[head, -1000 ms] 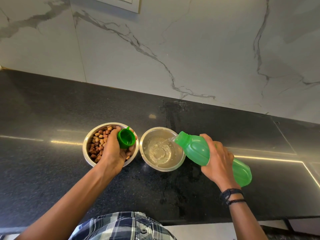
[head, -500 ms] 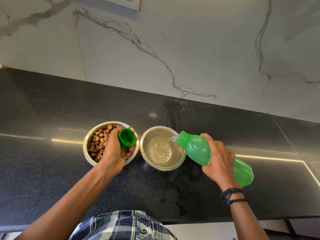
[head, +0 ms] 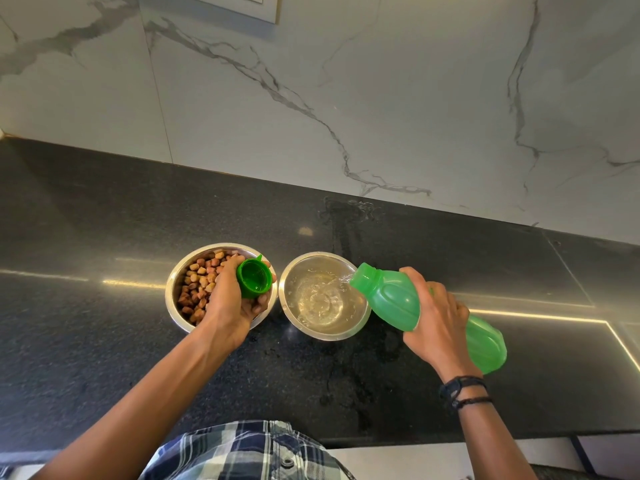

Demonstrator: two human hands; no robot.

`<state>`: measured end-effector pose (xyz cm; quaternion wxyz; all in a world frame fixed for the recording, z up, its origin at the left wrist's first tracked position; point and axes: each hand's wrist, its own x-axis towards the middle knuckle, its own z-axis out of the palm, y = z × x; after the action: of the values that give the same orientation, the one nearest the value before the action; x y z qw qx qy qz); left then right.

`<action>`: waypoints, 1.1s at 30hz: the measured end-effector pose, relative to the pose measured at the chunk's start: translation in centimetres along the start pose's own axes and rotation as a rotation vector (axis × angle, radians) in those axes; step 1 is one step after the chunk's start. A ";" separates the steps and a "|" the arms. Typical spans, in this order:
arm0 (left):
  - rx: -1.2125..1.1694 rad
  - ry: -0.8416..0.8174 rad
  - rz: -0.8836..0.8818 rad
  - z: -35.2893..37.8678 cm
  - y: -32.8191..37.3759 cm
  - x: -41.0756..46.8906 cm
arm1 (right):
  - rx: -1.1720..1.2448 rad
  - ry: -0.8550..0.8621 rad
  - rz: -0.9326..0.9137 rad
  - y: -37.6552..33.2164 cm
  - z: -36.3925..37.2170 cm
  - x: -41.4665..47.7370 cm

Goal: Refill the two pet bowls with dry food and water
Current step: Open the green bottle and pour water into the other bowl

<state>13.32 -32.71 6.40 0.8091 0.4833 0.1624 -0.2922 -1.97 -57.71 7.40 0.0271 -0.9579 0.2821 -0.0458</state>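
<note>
While water runs in a thin stream from the mouth of the green bottle (head: 391,299), I see my right hand (head: 438,323) wrapped closed around the bottle's middle, holding it tipped far over with the neck just above the right rim of the water bowl (head: 294,308). That steel bowl sits on the black countertop (head: 104,341) and is partly filled; the water (head: 322,299) inside is rippled where the stream lands. Touching or almost touching it on the left stands the food bowl (head: 173,299), also steel, holding a heap of brown dry food (head: 197,282). My left hand (head: 228,303) hovers over the right half of the food bowl with its fingers curled shut on the green cap (head: 254,278), whose open, threaded side faces up toward the camera. Whether the hand rests on the bowl's rim I cannot tell. Dark wristbands (head: 464,391) circle my right wrist. Wet patches (head: 346,386) darken the counter in front of and behind the water bowl. A marble-patterned wall (head: 381,98) rises behind the counter, and a plaid shirt (head: 242,452) shows at the lower edge.
</note>
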 end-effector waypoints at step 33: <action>-0.002 0.058 -0.001 0.5 0.2 -0.9 | -0.051 0.016 -0.007 0.2 -0.4 -0.1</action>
<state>12.73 -32.83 7.27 0.8044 0.4907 0.1864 -0.2783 -2.18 -57.81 7.78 0.0003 -0.9589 0.2800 -0.0462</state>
